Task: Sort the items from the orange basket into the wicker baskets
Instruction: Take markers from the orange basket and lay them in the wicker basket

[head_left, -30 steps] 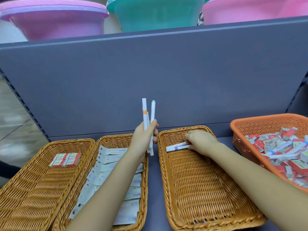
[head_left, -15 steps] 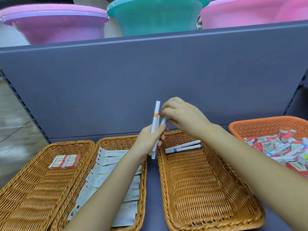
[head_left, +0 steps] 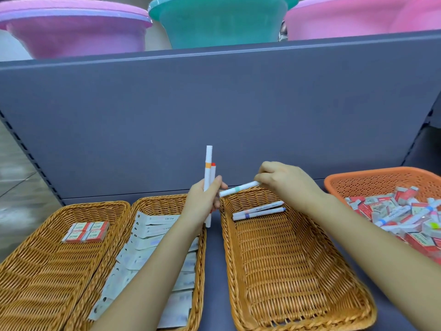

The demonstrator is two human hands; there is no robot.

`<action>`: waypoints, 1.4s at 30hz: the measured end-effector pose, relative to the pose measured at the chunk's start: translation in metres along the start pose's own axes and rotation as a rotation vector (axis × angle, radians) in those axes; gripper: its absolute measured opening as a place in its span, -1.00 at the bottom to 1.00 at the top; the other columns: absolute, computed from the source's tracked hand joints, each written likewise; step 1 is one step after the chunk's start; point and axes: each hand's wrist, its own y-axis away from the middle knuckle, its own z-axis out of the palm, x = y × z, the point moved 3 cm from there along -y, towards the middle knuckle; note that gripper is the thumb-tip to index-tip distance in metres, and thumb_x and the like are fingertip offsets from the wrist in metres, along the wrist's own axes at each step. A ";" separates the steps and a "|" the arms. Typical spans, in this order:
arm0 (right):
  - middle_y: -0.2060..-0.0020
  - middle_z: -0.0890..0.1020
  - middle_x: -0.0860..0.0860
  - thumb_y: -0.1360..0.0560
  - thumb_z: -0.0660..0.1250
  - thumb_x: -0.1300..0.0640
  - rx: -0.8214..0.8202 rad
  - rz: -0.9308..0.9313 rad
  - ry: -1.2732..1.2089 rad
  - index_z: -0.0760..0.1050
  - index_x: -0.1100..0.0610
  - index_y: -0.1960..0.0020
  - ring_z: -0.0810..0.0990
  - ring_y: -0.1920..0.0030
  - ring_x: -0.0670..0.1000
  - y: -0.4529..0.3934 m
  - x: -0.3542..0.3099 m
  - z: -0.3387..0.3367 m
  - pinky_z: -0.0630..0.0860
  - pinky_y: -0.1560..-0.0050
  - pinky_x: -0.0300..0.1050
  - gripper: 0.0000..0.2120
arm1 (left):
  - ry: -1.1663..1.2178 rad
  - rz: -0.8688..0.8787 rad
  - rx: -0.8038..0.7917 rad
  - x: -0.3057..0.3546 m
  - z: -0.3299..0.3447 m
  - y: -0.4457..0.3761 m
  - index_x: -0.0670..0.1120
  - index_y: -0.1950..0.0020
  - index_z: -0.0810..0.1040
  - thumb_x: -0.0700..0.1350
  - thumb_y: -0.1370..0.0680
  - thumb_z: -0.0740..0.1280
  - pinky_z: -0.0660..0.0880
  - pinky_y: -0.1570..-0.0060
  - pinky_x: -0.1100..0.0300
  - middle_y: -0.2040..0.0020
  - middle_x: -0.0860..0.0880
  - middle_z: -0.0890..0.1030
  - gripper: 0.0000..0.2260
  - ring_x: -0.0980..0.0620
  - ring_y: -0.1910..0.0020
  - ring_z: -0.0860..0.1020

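Grey back panel (head_left: 214, 111) is seen behind a grey shelf (head_left: 214, 271); three plastic tubs (head_left: 222, 20) are seen above it, two pink and one teal.

Three wicker baskets are lined up side by side on the shelf. Left basket (head_left: 47, 271) is loaded with four small red-and-white boxes (head_left: 86, 232) at its far end. Middle basket (head_left: 133, 211) is filled with flat white packets (head_left: 152, 235), partly hidden by the left forearm. Right basket (head_left: 298, 295) is loaded with two white pens (head_left: 259, 210) lying side by side at its far end.

Orange basket (head_left: 381, 182) is placed at far right, well filled with mixed red-and-white boxes and pens.

Left hand (head_left: 205, 199) is closed round two upright pens (head_left: 208, 185), held above the gap between middle and right baskets; one has an orange band, the other a red tip, probably a cap.

Right hand (head_left: 284, 182) is closed on one end of a green-banded pen (head_left: 239, 188), which is held tilted over the far rim of the right basket, its free end just beside the left hand's fingers; contact cannot be told.
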 end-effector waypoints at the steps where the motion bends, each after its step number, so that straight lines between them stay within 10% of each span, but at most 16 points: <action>1: 0.02 0.48 -0.03 -0.52 0.31 0.21 -0.068 0.042 0.014 0.55 0.06 -0.06 0.52 0.05 0.02 0.004 0.003 0.008 0.38 0.30 -0.13 -0.86 | 0.011 0.009 0.027 0.000 -0.001 0.000 -0.13 0.13 0.54 -0.04 -0.63 0.18 0.35 0.51 0.38 0.38 -0.04 0.46 -0.75 0.14 0.49 0.36; 10: -0.08 0.50 0.02 -0.58 0.15 0.14 -0.489 0.013 0.050 0.50 0.09 -0.16 0.49 -0.11 0.05 0.020 0.005 0.052 0.45 -0.03 -0.04 -0.78 | 0.202 0.011 0.054 0.000 -0.004 -0.002 -0.09 0.17 0.46 -0.05 -0.63 0.18 0.27 0.46 0.29 0.43 0.03 0.33 -0.77 0.13 0.48 0.28; 23: -0.08 0.49 0.00 -0.53 0.25 0.09 -0.485 0.120 -0.058 0.46 0.07 -0.09 0.46 -0.12 0.04 0.021 0.007 0.068 0.48 -0.06 0.02 -0.84 | 0.159 0.013 0.007 -0.003 0.002 -0.001 -0.09 0.15 0.48 -0.06 -0.63 0.19 0.31 0.47 0.32 0.45 0.04 0.36 -0.79 0.16 0.50 0.31; 42: 0.09 0.52 -0.07 -0.49 0.35 0.08 0.031 0.069 -0.421 0.52 0.08 -0.05 0.50 0.04 -0.06 0.003 -0.024 -0.030 0.45 0.03 -0.14 -0.84 | -1.042 0.347 -0.121 -0.003 0.018 0.004 -0.03 0.16 0.33 -0.10 -0.56 0.21 0.22 0.39 0.15 0.32 0.05 0.42 -0.89 -0.02 0.29 0.43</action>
